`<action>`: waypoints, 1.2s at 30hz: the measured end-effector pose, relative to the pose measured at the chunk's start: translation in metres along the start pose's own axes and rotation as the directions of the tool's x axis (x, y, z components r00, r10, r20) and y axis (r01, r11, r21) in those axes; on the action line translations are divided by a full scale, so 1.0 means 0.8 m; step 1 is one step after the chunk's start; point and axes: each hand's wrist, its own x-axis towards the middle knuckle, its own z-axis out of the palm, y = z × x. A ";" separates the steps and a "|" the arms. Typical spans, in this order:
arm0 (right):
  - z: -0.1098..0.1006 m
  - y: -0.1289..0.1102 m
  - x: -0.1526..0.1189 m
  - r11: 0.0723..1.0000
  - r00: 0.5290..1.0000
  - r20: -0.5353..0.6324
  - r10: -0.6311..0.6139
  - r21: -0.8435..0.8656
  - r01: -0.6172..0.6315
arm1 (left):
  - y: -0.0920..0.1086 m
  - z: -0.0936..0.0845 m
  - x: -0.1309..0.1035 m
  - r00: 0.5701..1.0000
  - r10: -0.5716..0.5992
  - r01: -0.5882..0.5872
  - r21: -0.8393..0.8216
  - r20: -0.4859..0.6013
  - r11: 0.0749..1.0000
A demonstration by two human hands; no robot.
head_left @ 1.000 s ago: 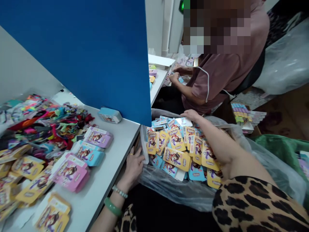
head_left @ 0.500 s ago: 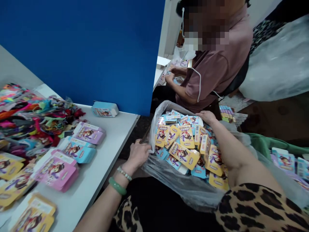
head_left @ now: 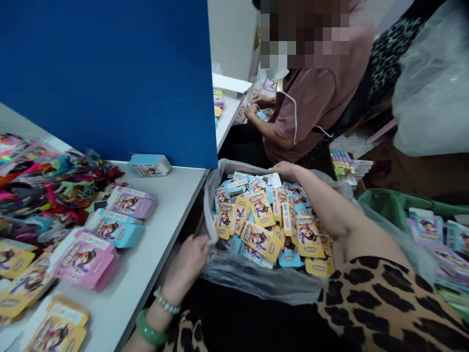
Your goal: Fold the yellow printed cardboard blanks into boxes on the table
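A clear plastic bag point(head_left: 256, 288) stands wide at the mouth on the floor beside the table, full of small yellow cartons point(head_left: 262, 242) and blue cartons point(head_left: 266, 182) printed with a cartoon figure. My left hand point(head_left: 194, 255), wearing a ring and bracelets, is closed on the bag's near left edge. Across the cartons reaches my right arm; my right hand point(head_left: 285, 168) grips the far rim of the bag, its fingertips partly hidden.
On the white table point(head_left: 161, 215) lie flat purple, pink, blue and yellow carton stacks point(head_left: 86, 259) and a heap of colourful strips point(head_left: 47, 186). A blue partition point(head_left: 110, 78) stands behind. A co-worker point(head_left: 311, 107) sits ahead. At right is a green bag point(head_left: 388, 205) with more cartons.
The bag of cartons has shifted left, closer to the table, with both my hands on its rim. My view has turned slightly to the right.
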 end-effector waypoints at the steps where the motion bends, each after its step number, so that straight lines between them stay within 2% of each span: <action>1: -0.002 -0.006 -0.001 1.000 1.000 0.004 0.011 0.015 -0.011 | 0.000 -0.003 -0.001 0.998 0.005 -0.006 -0.011 -0.061 1.000; 4: -0.005 -0.023 -0.005 0.999 1.000 -0.025 0.015 0.031 -0.015 | 0.004 -0.014 -0.009 0.967 0.019 -0.047 -0.101 -0.256 0.994; 6: -0.003 -0.032 -0.009 1.000 0.997 -0.072 -0.010 0.020 0.012 | 0.008 -0.025 -0.014 0.940 0.045 -0.133 -0.241 -0.338 0.961; 9: 0.005 -0.039 -0.020 0.998 0.992 -0.111 -0.058 -0.018 0.056 | 0.010 -0.042 -0.016 0.894 0.061 -0.292 -0.474 -0.443 0.830; 11: 0.011 -0.040 -0.031 0.995 0.993 -0.093 -0.078 -0.062 0.072 | 0.011 -0.050 -0.016 0.879 0.028 -0.344 -0.592 -0.476 0.729; 13: 0.015 -0.043 -0.042 0.989 0.993 -0.061 -0.099 -0.117 0.091 | 0.017 -0.052 -0.018 0.903 0.009 -0.350 -0.723 -0.430 0.596; 15: 0.015 -0.048 -0.048 0.979 0.992 -0.042 -0.121 -0.172 0.113 | 0.026 -0.048 -0.022 0.952 0.053 -0.299 -0.870 -0.303 0.392; 17: 0.013 -0.056 -0.046 0.968 0.990 -0.046 -0.132 -0.222 0.119 | 0.036 -0.041 -0.025 0.982 0.136 -0.159 -0.969 -0.135 0.191; 19: 0.011 -0.067 -0.038 0.957 0.989 -0.068 -0.128 -0.270 0.105 | 0.045 -0.034 -0.026 0.984 0.180 -0.015 -0.996 0.002 0.093; 22: 0.016 -0.083 -0.022 0.941 0.989 -0.093 -0.118 -0.329 0.081 | 0.053 -0.026 -0.023 0.978 0.183 0.098 -0.994 0.104 0.040; 26: 0.039 -0.098 -0.012 0.927 0.986 -0.108 -0.127 -0.367 0.079 | 0.057 -0.026 -0.023 0.955 0.260 0.126 -0.989 0.141 0.076; 29: 0.047 -0.103 -0.016 0.939 0.968 -0.203 -0.148 -0.336 0.073 | 0.056 -0.032 -0.026 0.954 0.259 0.131 -0.988 0.148 0.080; 33: 0.028 -0.100 -0.027 0.977 0.936 -0.327 -0.134 -0.202 0.069 | 0.053 -0.039 -0.032 0.976 0.190 0.100 -0.994 0.105 0.036; 36: 0.011 -0.093 -0.047 0.988 0.932 -0.329 -0.150 -0.075 0.132 | 0.050 -0.039 -0.033 0.998 0.070 0.010 -1.000 0.012 0.027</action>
